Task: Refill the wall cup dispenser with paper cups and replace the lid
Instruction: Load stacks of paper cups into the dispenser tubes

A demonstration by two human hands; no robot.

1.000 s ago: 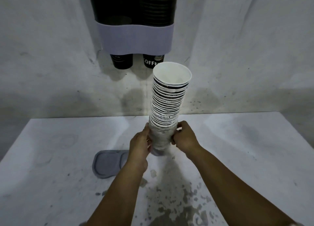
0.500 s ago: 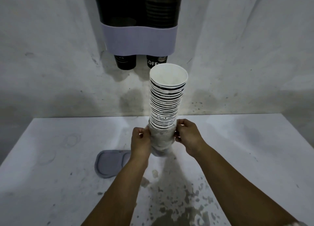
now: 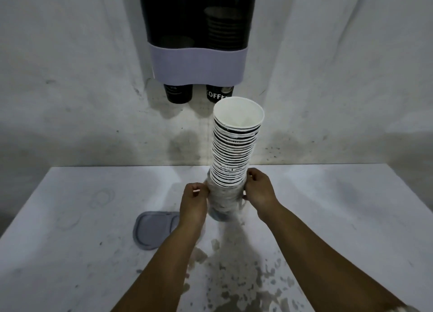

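Change over the last 1.0 s: both hands now sit lower on the plastic sleeve that wraps the base of the cup stack, fingers bunching the film where before they cupped the stack. More rims stand bare above the film. Judgement: the wrapper is being peeled down, so loading has not begun and the lid step is far off.

Left to right:

1. Lid, grey, lies flat on the white table, just left of the left forearm, untouched.
2. Left hand has its fingers curled, pinching the film at the stack's left side.
3. The stack stands upright between the 2 hands, base on or just above the table (cannot tell which), leaning slightly right toward the top. Its open top cup sits just below the dispenser's right outlet.
4. Right hand has its fingers curled, pinching the film at the right side, slightly higher than the left.

Above: wall dispenser, 2 tubes; the right tube shows some cups, the left looks nearly empty. 1 dark cup protrudes from each outlet.

Grip relation: the hands hold the wrapper at the bottom third only; the bare upper stack is unsupported and could topple.
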